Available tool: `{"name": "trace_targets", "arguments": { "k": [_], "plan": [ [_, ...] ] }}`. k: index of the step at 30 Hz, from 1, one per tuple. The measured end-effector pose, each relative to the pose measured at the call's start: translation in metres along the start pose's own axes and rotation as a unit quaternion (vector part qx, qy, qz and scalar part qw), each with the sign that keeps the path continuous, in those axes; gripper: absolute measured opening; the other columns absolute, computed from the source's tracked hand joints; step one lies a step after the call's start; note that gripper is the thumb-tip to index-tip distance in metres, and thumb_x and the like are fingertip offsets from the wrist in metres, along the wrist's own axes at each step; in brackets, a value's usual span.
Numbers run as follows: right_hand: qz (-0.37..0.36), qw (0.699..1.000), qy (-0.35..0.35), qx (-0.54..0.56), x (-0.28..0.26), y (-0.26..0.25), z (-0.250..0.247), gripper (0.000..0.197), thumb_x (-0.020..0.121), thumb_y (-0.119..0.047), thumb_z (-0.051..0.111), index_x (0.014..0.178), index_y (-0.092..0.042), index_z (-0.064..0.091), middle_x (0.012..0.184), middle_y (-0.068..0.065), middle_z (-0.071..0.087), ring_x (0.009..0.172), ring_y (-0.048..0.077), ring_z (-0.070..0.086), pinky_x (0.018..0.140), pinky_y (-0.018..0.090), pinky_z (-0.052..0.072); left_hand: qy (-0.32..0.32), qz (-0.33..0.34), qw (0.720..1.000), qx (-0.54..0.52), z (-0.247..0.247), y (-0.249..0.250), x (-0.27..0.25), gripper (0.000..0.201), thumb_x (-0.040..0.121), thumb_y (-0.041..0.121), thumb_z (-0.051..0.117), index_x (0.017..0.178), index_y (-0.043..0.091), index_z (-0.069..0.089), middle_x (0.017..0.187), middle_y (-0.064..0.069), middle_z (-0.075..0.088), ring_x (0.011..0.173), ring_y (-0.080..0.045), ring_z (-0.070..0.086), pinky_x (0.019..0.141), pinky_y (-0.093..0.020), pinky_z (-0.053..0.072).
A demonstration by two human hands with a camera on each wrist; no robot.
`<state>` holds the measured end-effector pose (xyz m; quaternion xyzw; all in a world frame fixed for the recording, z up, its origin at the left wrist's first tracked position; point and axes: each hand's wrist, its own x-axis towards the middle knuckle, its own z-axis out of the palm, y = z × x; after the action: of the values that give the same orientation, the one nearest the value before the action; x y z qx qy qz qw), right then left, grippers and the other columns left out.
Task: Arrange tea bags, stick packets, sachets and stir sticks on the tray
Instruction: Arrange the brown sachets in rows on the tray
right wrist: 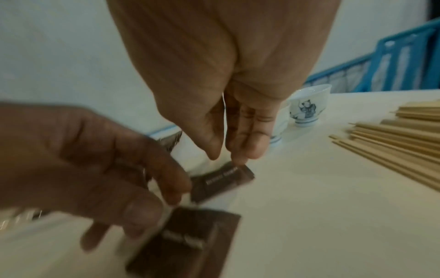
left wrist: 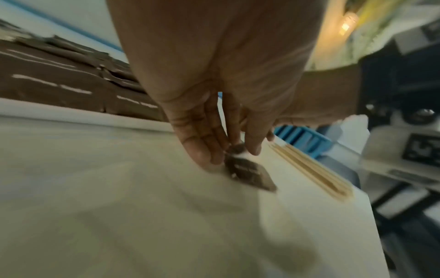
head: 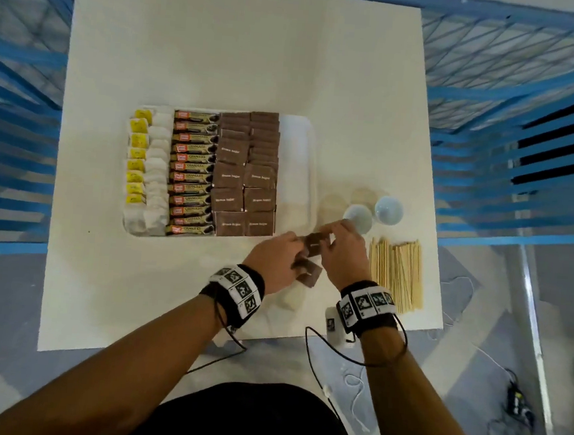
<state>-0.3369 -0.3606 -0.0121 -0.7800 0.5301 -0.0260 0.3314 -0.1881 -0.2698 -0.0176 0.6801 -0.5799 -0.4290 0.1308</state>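
Observation:
The white tray (head: 296, 170) holds a column of yellow-tagged tea bags (head: 148, 168), a column of stick packets (head: 193, 172) and two columns of brown sugar sachets (head: 244, 176); its right strip is bare. Just in front of the tray's near right corner, my left hand (head: 298, 256) grips a loose brown sachet (head: 308, 275) (right wrist: 188, 240) (left wrist: 247, 171) with thumb and fingers. My right hand (head: 325, 242) (right wrist: 226, 158) pinches the corner of a second brown sachet (head: 314, 245) (right wrist: 221, 178) beside it. Wooden stir sticks (head: 396, 274) (right wrist: 393, 143) lie in a pile on the table to the right.
Two small white cups (head: 359, 218) (head: 388, 210) stand behind the stir sticks, right of the tray. The white table's (head: 169, 294) near edge runs just below my wrists. Blue crates (head: 524, 150) surround the table at both sides.

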Motion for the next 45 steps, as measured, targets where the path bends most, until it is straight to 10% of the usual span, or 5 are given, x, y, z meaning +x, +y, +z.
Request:
{"name": "trace_targets", "arguments": {
  "k": [7, 20, 30, 35, 45],
  "plan": [
    [-0.063, 0.996, -0.036, -0.060, -0.017, 0.005, 0.018, 0.041, 0.090, -0.001, 0.062, 0.130, -0.010, 0.056, 0.119, 0.009, 0.052, 0.086, 0.028, 0.066, 0.082, 0.038, 0.059, 0.015, -0.021, 0.998, 0.053, 0.029, 0.006, -0.003, 0.044, 0.090, 0.016, 0.070, 0.131, 0.012, 0.056, 0.139, -0.003, 0.050, 0.112, -0.026, 0.061, 0.092, -0.044, 0.056],
    [-0.022, 0.994, -0.059, -0.093, -0.011, 0.011, 0.003, 0.012, 0.091, -0.005, 0.063, 0.100, -0.013, 0.063, 0.102, 0.001, 0.061, 0.083, 0.022, 0.062, 0.072, 0.030, 0.050, 0.042, -0.068, 0.995, 0.061, 0.029, 0.004, -0.013, 0.037, 0.091, 0.001, 0.064, 0.125, 0.010, 0.053, 0.132, -0.009, 0.045, 0.116, -0.027, 0.052, 0.096, -0.041, 0.053],
    [0.003, 0.996, -0.089, 0.000, -0.006, 0.012, -0.008, 0.011, 0.087, -0.015, 0.072, 0.096, -0.016, 0.067, 0.097, 0.001, 0.069, 0.087, 0.019, 0.065, 0.082, 0.035, 0.055, 0.042, -0.094, 0.993, 0.057, 0.030, -0.002, -0.019, 0.051, 0.087, 0.024, 0.078, 0.128, 0.010, 0.051, 0.130, -0.007, 0.049, 0.119, -0.026, 0.051, 0.099, -0.042, 0.051],
    [0.014, 0.995, -0.090, 0.030, -0.005, 0.006, -0.015, 0.013, 0.087, -0.016, 0.073, 0.099, -0.016, 0.068, 0.094, -0.004, 0.068, 0.083, 0.011, 0.062, 0.071, 0.016, 0.045, 0.018, -0.116, 0.991, 0.066, 0.024, -0.001, -0.016, 0.043, 0.088, 0.020, 0.077, 0.123, 0.009, 0.056, 0.130, -0.009, 0.050, 0.121, -0.028, 0.048, 0.100, -0.042, 0.048],
    [0.016, 0.988, -0.093, 0.120, 0.016, -0.015, -0.029, 0.015, 0.090, -0.019, 0.071, 0.105, -0.016, 0.073, 0.086, -0.007, 0.070, 0.075, 0.007, 0.064, 0.068, 0.015, 0.046, 0.092, -0.152, 0.969, -0.170, -0.010, -0.004, -0.027, 0.020, 0.081, 0.008, 0.081, 0.089, 0.010, 0.063, 0.089, -0.005, 0.068, 0.082, -0.023, 0.063, 0.071, -0.033, 0.052]
  ]
}}
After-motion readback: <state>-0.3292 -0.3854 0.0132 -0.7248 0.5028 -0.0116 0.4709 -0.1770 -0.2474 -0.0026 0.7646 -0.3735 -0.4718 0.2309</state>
